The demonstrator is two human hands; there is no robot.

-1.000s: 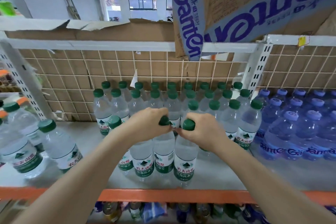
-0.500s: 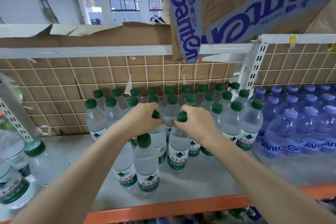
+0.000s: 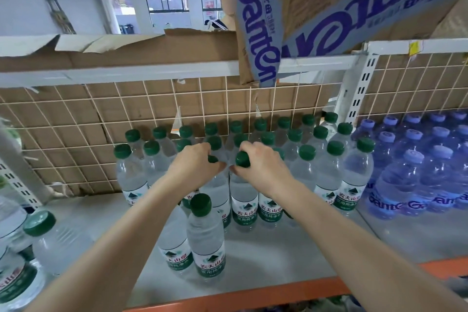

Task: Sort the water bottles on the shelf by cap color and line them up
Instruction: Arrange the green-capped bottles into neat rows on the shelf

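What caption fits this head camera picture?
Left hand and right hand each grip a green-capped bottle on the shelf.

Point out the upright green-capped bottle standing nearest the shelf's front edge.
The green-capped bottle beside the left forearm, alone ahead of the group. The rest stand further back toward the wire grid.

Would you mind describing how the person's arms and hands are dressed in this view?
Both forearms are bare to the frame edge, with no sleeves showing. The left hand and right hand wear no gloves, and no watch, ring or bracelet is visible.
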